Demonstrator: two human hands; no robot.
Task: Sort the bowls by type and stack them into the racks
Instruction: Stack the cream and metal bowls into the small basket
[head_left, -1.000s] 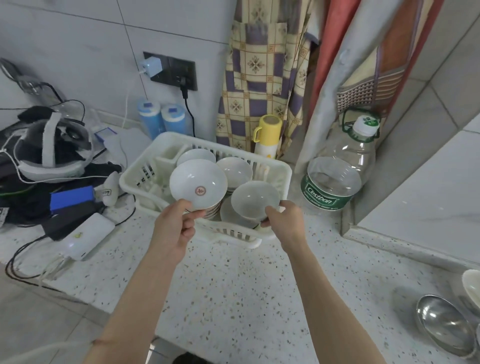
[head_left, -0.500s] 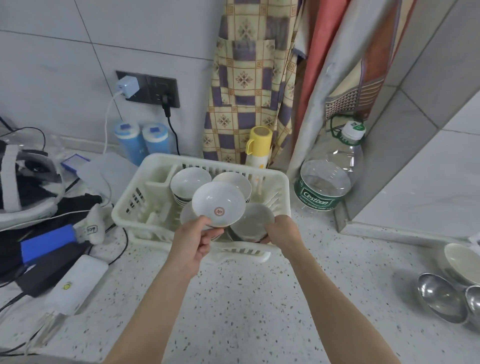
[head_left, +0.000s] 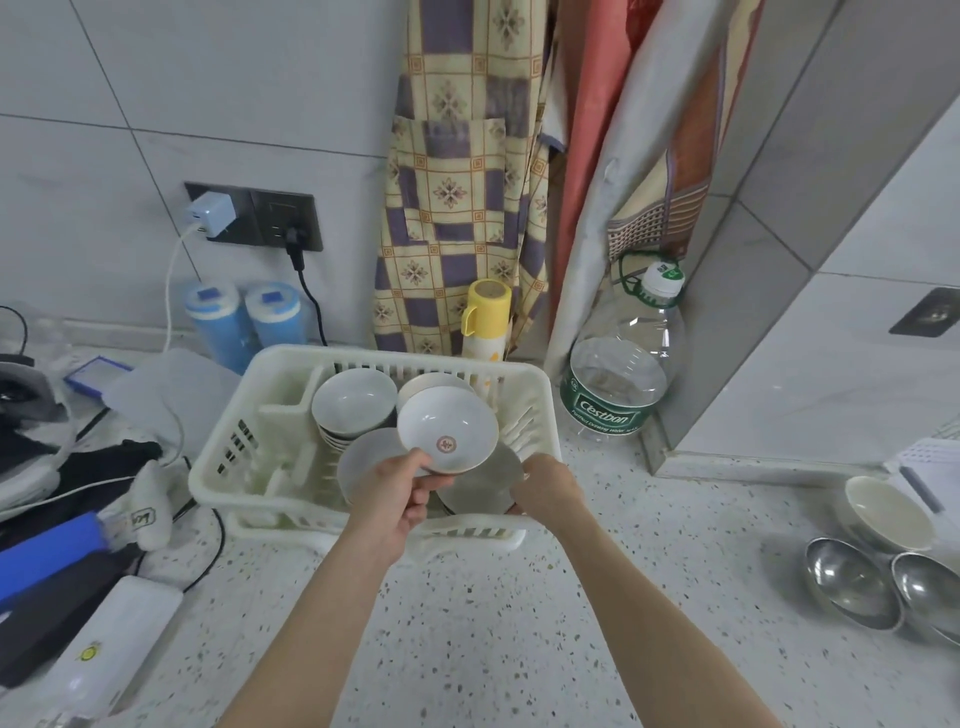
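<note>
Since a second ago the left hand (head_left: 397, 496) has carried the crest bowl (head_left: 448, 430) rightward across the rack (head_left: 223, 457), from over the left stack to above the grey bowl (head_left: 480, 486) on the near right. Its thumb and fingers pinch the crest bowl's near rim, holding it tilted toward the camera. The right hand (head_left: 545, 486) grips the grey bowl at its right edge, low inside the rack.

Sorting looks partly done. A stack (head_left: 353, 410) of white bowls sits at the back left, another bowl (head_left: 434, 382) peeks out behind the crest bowl, and a grey plate (head_left: 366, 460) leans in front. Left to do: a cream bowl (head_left: 891, 514) and two steel bowls (head_left: 852, 584) wait on the counter (head_left: 493, 623) well to the right, outside the rack.

Much of the grey bowl is covered by the crest bowl and both hands, so whether it rests on the rack floor or is lifted is probably not decidable. One steel bowl is cut off by the frame edge.
</note>
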